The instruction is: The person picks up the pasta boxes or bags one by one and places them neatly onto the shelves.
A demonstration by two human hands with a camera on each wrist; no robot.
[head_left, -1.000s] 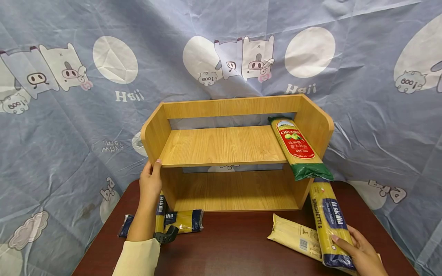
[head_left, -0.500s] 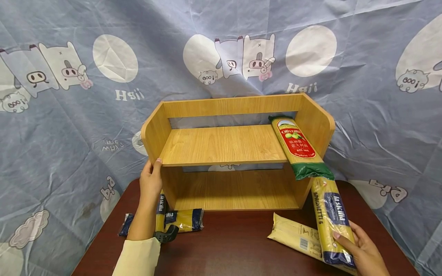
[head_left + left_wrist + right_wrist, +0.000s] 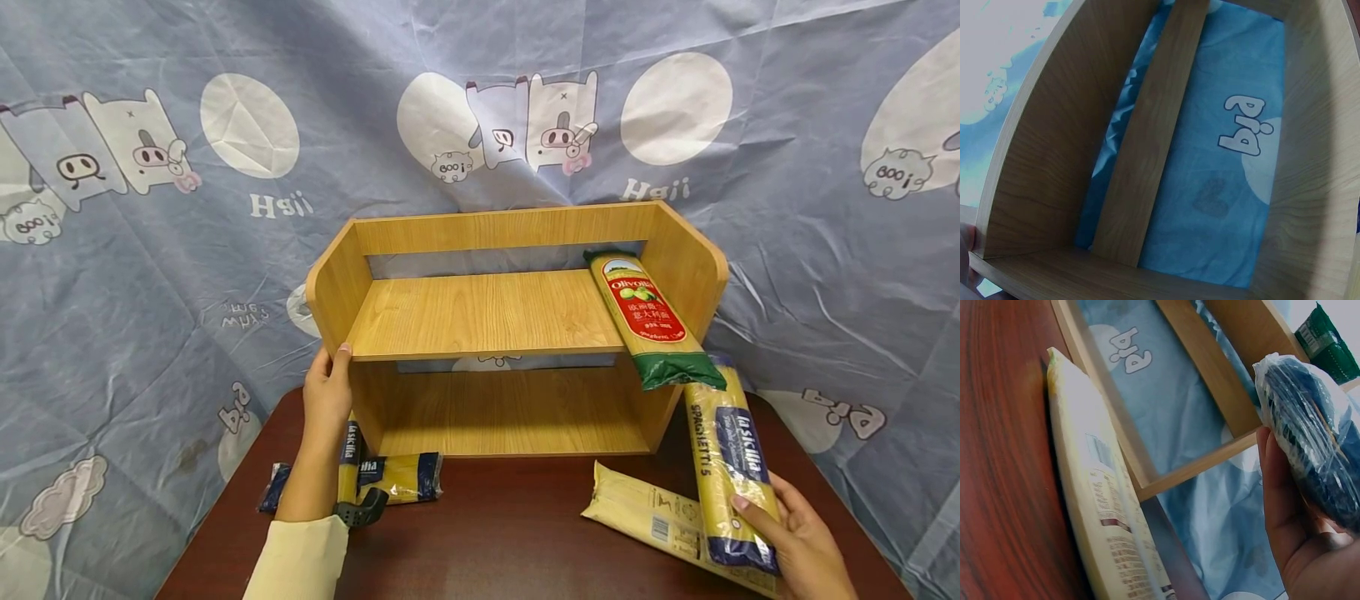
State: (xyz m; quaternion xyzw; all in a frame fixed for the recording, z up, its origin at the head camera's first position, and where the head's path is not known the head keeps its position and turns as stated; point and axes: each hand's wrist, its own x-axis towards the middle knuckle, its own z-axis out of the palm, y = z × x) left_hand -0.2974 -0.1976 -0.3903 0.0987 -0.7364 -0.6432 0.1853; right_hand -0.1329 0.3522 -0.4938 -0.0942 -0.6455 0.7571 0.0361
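My right hand (image 3: 806, 537) grips the lower end of a yellow and blue spaghetti pack (image 3: 731, 467). The pack's far end lies beside the shelf's right side, partly behind the green end of another bag. Its blue wrapped end (image 3: 1310, 437) shows close up in the right wrist view, with fingers and thumb around it. On the left, my left hand (image 3: 327, 396) holds the front edge of the wooden shelf (image 3: 480, 317), thumb in front. Only a sliver of that hand shows in the left wrist view. A red-labelled spaghetti bag (image 3: 648, 312) lies on the upper board, its green end overhanging.
A pale yellow pack (image 3: 648, 512) lies on the dark red table (image 3: 525, 542) at front right, partly under the held pack. Several yellow and blue packs (image 3: 401, 477) lie left of the shelf. A patterned cloth (image 3: 480, 125) hangs behind.
My right hand has shifted the spaghetti pack slightly to the right, and its far end shows more beside the overhanging bag. The left hand stays on the shelf.
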